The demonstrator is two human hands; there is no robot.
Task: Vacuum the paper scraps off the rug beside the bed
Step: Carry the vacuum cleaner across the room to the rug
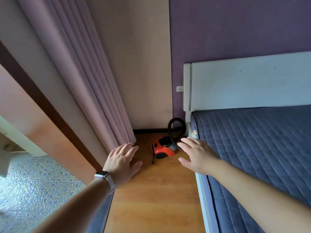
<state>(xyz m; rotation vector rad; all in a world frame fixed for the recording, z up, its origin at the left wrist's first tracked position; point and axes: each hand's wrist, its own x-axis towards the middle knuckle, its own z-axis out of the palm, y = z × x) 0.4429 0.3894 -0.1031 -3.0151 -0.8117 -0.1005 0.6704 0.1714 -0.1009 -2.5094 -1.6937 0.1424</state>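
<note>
In the far corner, between the curtain point(84, 81) and the bed point(260, 148), the red vacuum point(164, 149) stands on the wooden floor point(151, 199). Its black hose point(176, 130) makes a loop above it, near the bed frame. A thin cord point(153, 155) lies on the floor at its left side.

Both arms reach toward it. The left hand point(121, 163) and the right hand point(196, 155) are in the air short of the machine. The grip of each is spread, with straight fingers, and holds nothing. The right hand partly covers the bottom of the hose loop, but I judge it does not touch it.

No scraps are in view. A dark blue strip point(99, 216) shows under the left forearm; I cannot tell if this is the rug.

I think the step now is to take the vacuum out of the corner. Some things could go wrong:

- The cord is loose, so it may catch under the machine or under a foot when the vacuum is pulled.
- If only the hose is pulled, the body may tip over or hit the bed frame.
- The curtain hangs very near and could be dragged along.
- The socket point(180, 88) is on the wall beside the headboard, and the cord may not reach from there to the rug.
</note>
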